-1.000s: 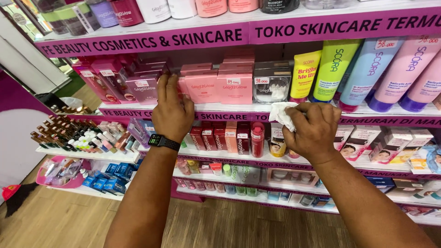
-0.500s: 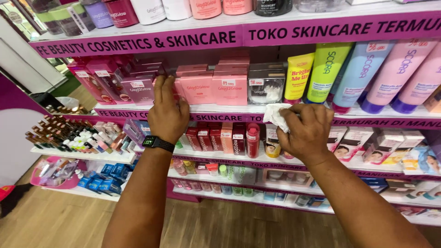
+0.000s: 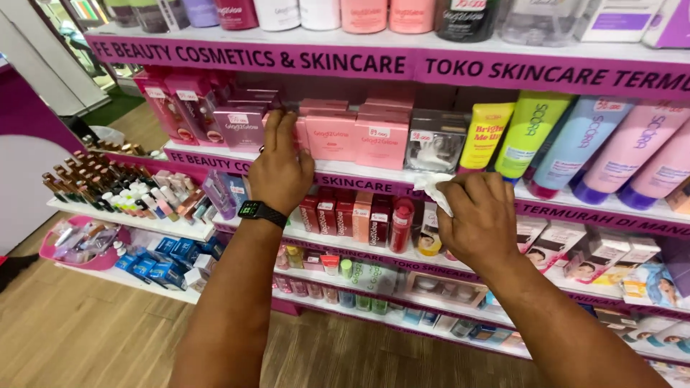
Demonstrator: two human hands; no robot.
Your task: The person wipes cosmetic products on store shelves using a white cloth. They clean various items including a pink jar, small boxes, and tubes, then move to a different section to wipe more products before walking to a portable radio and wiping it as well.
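1. the left hand [image 3: 280, 169] reaches up to the second shelf [image 3: 359, 172], fingers spread and laid on the front of a pink box [image 3: 327, 133]; the box stands straight ahead of that hand, upright, its broad face turned outward, its long side running along the shelf.
2. whether the left fingers grip the box or only press on it i cannot tell; the fingertips are hidden behind its top edge.
3. the right hand [image 3: 478, 219] is clenched around a white cloth [image 3: 435, 190], which pokes out up and to the left of the knuckles, at the shelf's front lip.
4. the left hand is touching the pink box; the right sits lower and off to the right, near a clear box [image 3: 435, 140] and a yellow tube [image 3: 485, 136].
5. a black watch [image 3: 260, 210] sits on the left wrist.
6. hard to make out: how much cloth is bunched inside the right fist, and what lies behind the front row of boxes. the tubes at far right are cut off by the frame edge.
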